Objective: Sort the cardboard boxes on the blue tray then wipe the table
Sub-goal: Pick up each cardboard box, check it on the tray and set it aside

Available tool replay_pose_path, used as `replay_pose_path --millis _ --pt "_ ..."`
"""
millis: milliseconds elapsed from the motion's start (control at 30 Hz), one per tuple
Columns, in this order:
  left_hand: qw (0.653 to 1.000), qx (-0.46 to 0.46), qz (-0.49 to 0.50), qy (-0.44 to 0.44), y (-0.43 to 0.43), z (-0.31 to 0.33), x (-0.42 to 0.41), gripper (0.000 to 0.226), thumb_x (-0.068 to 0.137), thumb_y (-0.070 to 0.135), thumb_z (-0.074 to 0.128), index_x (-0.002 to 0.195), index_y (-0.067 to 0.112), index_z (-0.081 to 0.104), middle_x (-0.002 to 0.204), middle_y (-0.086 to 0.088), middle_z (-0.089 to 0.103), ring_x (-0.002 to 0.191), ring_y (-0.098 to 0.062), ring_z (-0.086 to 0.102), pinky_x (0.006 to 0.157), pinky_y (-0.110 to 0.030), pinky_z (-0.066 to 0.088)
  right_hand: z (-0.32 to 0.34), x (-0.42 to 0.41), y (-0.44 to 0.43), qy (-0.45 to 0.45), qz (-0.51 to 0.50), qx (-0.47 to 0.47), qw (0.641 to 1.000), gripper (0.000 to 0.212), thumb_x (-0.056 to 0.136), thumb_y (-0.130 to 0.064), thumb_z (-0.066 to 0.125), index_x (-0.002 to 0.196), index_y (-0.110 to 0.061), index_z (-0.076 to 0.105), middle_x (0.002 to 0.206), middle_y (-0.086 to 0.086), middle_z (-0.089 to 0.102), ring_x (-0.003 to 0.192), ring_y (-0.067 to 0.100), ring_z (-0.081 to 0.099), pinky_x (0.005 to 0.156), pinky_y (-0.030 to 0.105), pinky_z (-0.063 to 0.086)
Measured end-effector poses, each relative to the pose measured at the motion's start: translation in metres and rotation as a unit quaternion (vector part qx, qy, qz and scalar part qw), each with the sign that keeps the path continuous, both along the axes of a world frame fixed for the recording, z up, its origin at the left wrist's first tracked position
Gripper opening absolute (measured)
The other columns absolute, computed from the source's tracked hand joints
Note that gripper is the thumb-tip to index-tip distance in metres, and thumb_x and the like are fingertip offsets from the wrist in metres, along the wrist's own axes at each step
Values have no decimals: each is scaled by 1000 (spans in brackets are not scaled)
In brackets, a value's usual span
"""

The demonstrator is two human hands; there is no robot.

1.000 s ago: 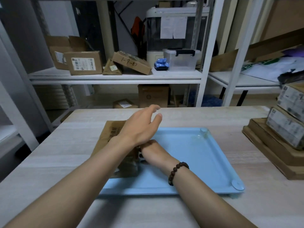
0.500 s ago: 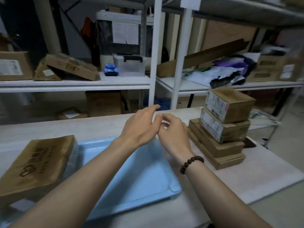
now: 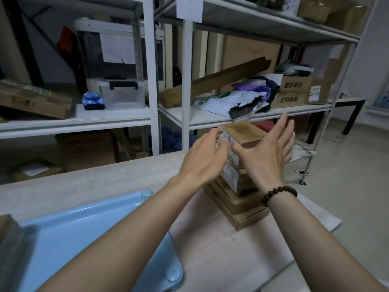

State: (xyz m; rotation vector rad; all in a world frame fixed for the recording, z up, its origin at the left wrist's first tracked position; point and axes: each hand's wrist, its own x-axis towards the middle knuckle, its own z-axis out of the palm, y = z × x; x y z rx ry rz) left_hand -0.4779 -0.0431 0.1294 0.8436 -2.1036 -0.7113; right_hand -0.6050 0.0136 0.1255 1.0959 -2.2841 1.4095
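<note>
Nearest the camera, two bare forearms reach forward over a pale table (image 3: 221, 249). At the lower left lies the blue tray (image 3: 63, 239), with one brown cardboard box (image 3: 8, 234) on its far left end, blurred and cut off by the edge of the view. Further out, near the right end of the table and apart from the tray, stands a stack of boxes: two flat boxes (image 3: 246, 213) at the bottom, a labelled box (image 3: 235, 178) on them, and a top box (image 3: 244, 131) above that. The left hand (image 3: 202, 161) is at the left side of the top box, its fingers (image 3: 211, 135) loosely spread and a little curled, the tips at the labelled face; blur hides whether they touch it. The right hand (image 3: 267, 152), with a dark bead bracelet (image 3: 279, 193) on the wrist, is held up at the right side of the same box, palm turned toward it, fingers (image 3: 282, 127) straight and wide apart, the thumb stretched left across the box front. Neither hand is closed round anything, and whether the right hand touches the box cannot be told. Beyond the table stand white metal shelves (image 3: 151, 81) holding more cardboard boxes, a clear plastic bin (image 3: 122, 95), a small blue toy (image 3: 92, 101) and crumpled bags (image 3: 242, 100).
</note>
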Motion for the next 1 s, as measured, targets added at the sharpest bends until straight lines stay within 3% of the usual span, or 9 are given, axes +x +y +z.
replay_pose_path --millis 100,233,333,433,533,667,733,833,1000 --pt "1000 12 -1 11 -4 -1 -2 44 102 40 37 143 27 43 142 3 53 127 -14 49 101 -34 42 -8 -17 -7 -51 20 42 998 139 67 -56 85 159 -20 -13 169 14 -1 155 34 4 123 54 10" --pt "998 62 1 10 -11 -2 2 55 101 43 39 152 24 34 147 4 49 134 -17 45 102 -31 36 -12 -17 -12 -75 49 4 996 128 71 -42 85 160 -19 -5 162 14 24 147 35 29 116 50 33" --pt "990 141 10 28 -12 1 10 73 94 59 45 154 20 33 131 8 53 135 -20 47 97 -31 34 -12 -4 -8 -33 70 -47 996 122 71 -46 83 159 -22 2 158 10 30 142 30 35 104 43 41" --pt "958 262 -9 113 -17 8 29 85 78 76 55 144 23 48 128 10 60 116 -17 62 100 -37 43 -14 25 -4 22 154 -96 983 117 74 -49 83 159 -22 6 159 2 27 143 19 32 105 32 37" --pt "917 341 -32 202 -24 7 57 50 83 54 69 125 28 62 111 5 75 94 -16 74 86 -38 54 -25 52 -7 1 267 -120 956 117 72 -44 86 158 -25 9 151 -16 26 143 5 29 110 17 29" --pt "916 337 -53 212 -34 -6 116 41 85 27 74 124 29 62 117 1 73 102 -18 73 88 -42 56 -37 77 -13 -124 376 -122 910 92 78 -58 67 155 -30 24 140 -21 41 130 -3 46 107 32 45" --pt "923 333 -78 176 -34 -14 148 49 79 24 78 126 28 62 123 -1 71 107 -17 70 91 -43 53 -35 86 -21 -204 413 -83 884 89 80 -60 68 154 -30 29 135 -17 50 117 -14 51 102 20 44" --pt "925 342 -88 141 -31 -24 188 59 73 21 79 128 28 61 122 1 71 111 -19 67 102 -52 47 -37 95 -33 -343 484 8 805 99 66 -60 78 151 -29 40 133 -7 64 123 9 61 116 43 39" --pt "926 353 -87 100 -29 -34 238 71 64 10 83 129 28 61 126 1 67 116 -22 64 110 -56 40 -46 115 -31 -304 564 118 758 96 62 -41 84 149 -25 45 131 -6 67 125 15 62 115 48 39"
